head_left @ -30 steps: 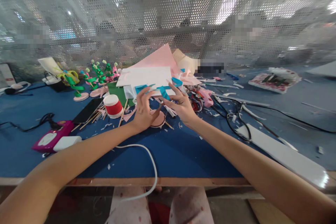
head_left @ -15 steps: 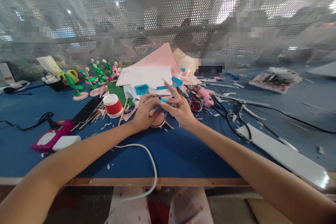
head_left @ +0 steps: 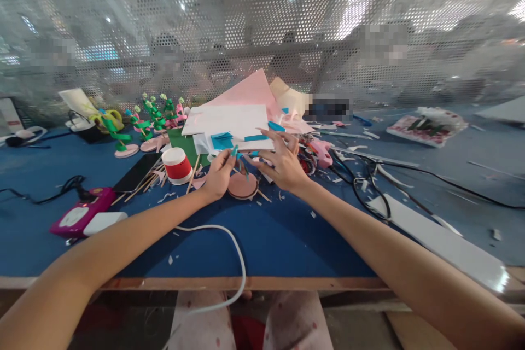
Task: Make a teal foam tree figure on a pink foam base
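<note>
My left hand (head_left: 220,176) is closed, pinching a small curled blue paper strip (head_left: 235,151) between thumb and fingertips. A thin blue end hangs from it over a round pinkish disc (head_left: 241,187), which lies on the table just below. Close by on the right is my right hand (head_left: 283,167), its fingers spread and thumb stretched toward the strip. Behind its fingertips lie flat blue paper strips (head_left: 255,138) on white sheets (head_left: 229,117). Whether the right fingertips touch any blue paper is hard to make out.
Left of my hands stand a red-and-white cup (head_left: 176,167), wooden sticks, a dark phone (head_left: 137,172) and a purple power socket (head_left: 84,212). Several green paper plants (head_left: 153,112) stand behind. At right are a pink glue gun (head_left: 322,152), black cables and a white board (head_left: 443,240).
My hands have drawn apart: the left moved slightly left with the blue strip, and the right fingers spread away from it. The round disc beneath is more exposed.
</note>
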Demonstrator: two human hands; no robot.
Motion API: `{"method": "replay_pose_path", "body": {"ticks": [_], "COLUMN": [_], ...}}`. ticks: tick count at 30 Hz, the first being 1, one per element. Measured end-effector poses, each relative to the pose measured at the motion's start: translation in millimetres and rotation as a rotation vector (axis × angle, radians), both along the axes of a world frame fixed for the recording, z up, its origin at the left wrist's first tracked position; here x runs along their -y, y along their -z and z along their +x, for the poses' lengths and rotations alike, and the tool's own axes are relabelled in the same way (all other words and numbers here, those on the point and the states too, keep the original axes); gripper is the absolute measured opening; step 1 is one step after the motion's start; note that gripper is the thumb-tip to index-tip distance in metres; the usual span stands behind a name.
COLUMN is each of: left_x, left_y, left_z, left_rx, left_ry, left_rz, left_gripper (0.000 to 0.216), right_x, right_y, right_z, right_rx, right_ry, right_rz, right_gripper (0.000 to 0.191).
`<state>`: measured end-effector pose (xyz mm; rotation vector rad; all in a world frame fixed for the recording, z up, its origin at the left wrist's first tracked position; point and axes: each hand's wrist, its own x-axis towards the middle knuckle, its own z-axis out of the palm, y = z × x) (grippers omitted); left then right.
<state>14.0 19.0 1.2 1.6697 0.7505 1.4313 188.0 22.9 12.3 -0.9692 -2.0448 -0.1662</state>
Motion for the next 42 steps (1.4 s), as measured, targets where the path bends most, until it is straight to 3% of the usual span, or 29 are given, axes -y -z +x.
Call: {"method": "replay_pose_path", "body": {"ticks": [2, 8, 12, 14, 17, 22, 26, 34, 38, 42], "left_x": [-6, -12, -13, -13, -11, 1, 6, -5, -7, -2], "left_y": [2.8, 6.6, 9.3, 10.4, 9.5, 2.7, -0.4, 6.1, 6.4, 3.2], "left_z": [1, -1, -5, -5, -3, 0, 0, 1, -2, -1], "left_rx": [0.117, 0.156, 0.101, 0.032, -0.123, -0.423, -0.523, -0.384, -0.455, -0.557], "left_ry": [-0.070, 0.013, 0.068, 0.061, -0.027, -0.153, -0.082, -0.149, -0.128, -0.147], "left_rz": [-0.071, -0.150, -0.039, 0.009, 0.097, 0.390, 0.491, 0.291, 0.321, 0.310], "left_gripper": [0.031, 0.033, 0.042, 0.036, 0.025, 0.023, 0.022, 0.025, 0.005, 0.019], "right_x": [1, 3, 7, 9, 11, 12, 12, 18, 18, 14], "right_y": [-0.2, 5.2, 2.9, -0.7, -5.5, -4.4, -1.2, -4.6, -2.7, -1.5], "right_z": [-1, -10, -12, -12, -13, -16, -18, -23, -26, -25], "right_rx": [0.078, -0.047, -0.212, -0.307, -0.537, -0.830, -0.893, -0.933, -0.951, -1.079], "right_ry": [-0.028, -0.098, -0.171, -0.207, -0.336, -0.586, -0.576, -0.624, -0.631, -0.590], "right_rz": [-0.009, -0.094, -0.257, -0.325, -0.438, -0.697, -0.804, -0.966, -0.984, -0.937], "right_gripper": [0.024, 0.030, 0.033, 0.033, 0.030, 0.022, 0.021, 0.023, 0.021, 0.022]}}
